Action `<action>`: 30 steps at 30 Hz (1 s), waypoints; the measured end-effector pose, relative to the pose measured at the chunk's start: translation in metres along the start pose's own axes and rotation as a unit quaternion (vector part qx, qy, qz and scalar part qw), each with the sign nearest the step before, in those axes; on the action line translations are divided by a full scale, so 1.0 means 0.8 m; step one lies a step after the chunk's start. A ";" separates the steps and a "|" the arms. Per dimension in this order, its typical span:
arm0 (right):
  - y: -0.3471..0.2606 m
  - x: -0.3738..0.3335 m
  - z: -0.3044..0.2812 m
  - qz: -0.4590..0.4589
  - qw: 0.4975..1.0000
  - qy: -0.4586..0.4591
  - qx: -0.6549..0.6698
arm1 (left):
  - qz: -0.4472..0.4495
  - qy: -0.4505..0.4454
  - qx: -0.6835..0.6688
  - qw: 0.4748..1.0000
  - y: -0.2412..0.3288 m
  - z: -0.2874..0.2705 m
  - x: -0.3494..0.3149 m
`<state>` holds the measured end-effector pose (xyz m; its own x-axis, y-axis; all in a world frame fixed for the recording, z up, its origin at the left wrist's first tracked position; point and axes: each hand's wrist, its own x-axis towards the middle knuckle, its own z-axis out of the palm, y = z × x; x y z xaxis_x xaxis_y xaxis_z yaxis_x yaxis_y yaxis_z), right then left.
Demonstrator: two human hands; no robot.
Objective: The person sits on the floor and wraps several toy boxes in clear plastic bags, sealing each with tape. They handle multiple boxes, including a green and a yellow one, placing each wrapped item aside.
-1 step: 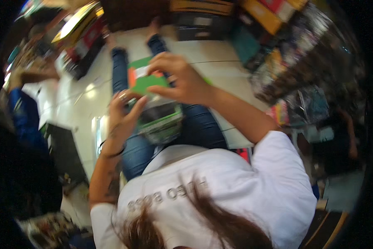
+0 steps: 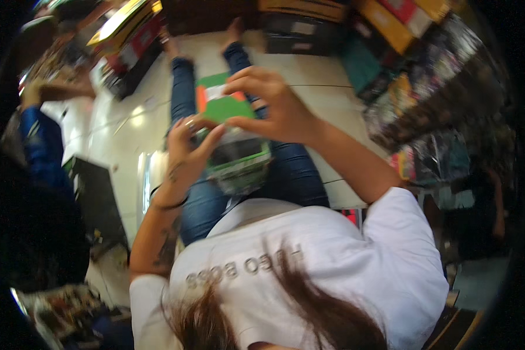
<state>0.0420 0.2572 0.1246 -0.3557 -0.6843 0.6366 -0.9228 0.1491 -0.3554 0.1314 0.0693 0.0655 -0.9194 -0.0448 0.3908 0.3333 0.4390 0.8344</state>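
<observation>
A green box [image 2: 229, 107] with orange and white patches rests over my lap. On its near side lies a green package [image 2: 239, 169] with a dark panel, in what looks like clear plastic. My left hand [image 2: 191, 142] is closed about the near left corner of the box, thumb pointing inward; its lower fingers are partly hidden. From the right, my right hand [image 2: 277, 108] reaches over the box with thumb and fingers spread apart. The right thumb tip lies by the near edge, close to the left thumb, and the right fingertips are at the white patch. Blur softens the finer contacts.
Dark and yellow boxes [image 2: 304, 36] stand at the far side. Plastic-wrapped goods [image 2: 428, 81] are stacked on the right. A person in a blue sleeve [image 2: 43, 137] works at the left, beside a dark box [image 2: 96, 198] on the tiled floor [image 2: 318, 73].
The whole scene has shifted slightly right in view, as the head camera moved. Both hands keep about the same pose at the green box.
</observation>
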 end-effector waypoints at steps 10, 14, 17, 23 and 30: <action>0.002 -0.010 0.012 -0.069 0.992 -0.073 -0.081 | -0.080 -0.022 -0.143 0.986 0.003 0.003 -0.002; 0.004 -0.004 0.012 0.006 0.991 -0.136 0.004 | 0.040 0.006 -0.033 0.999 0.003 0.000 0.000; 0.009 -0.002 0.010 0.062 0.985 -0.140 0.077 | 0.094 -0.005 0.074 0.993 -0.001 -0.002 0.000; 0.017 0.009 0.005 0.069 0.976 -0.185 0.095 | 0.038 0.001 0.032 0.999 -0.002 0.000 0.004; 0.001 0.009 0.003 -0.088 0.992 -0.060 -0.066 | -0.070 -0.025 -0.081 0.994 0.001 -0.008 0.004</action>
<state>0.0392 0.2508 0.1275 -0.1740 -0.7865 0.5926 -0.9833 0.1057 -0.1484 0.1300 0.0635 0.0696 -0.9668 -0.0495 0.2506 0.2272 0.2817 0.9322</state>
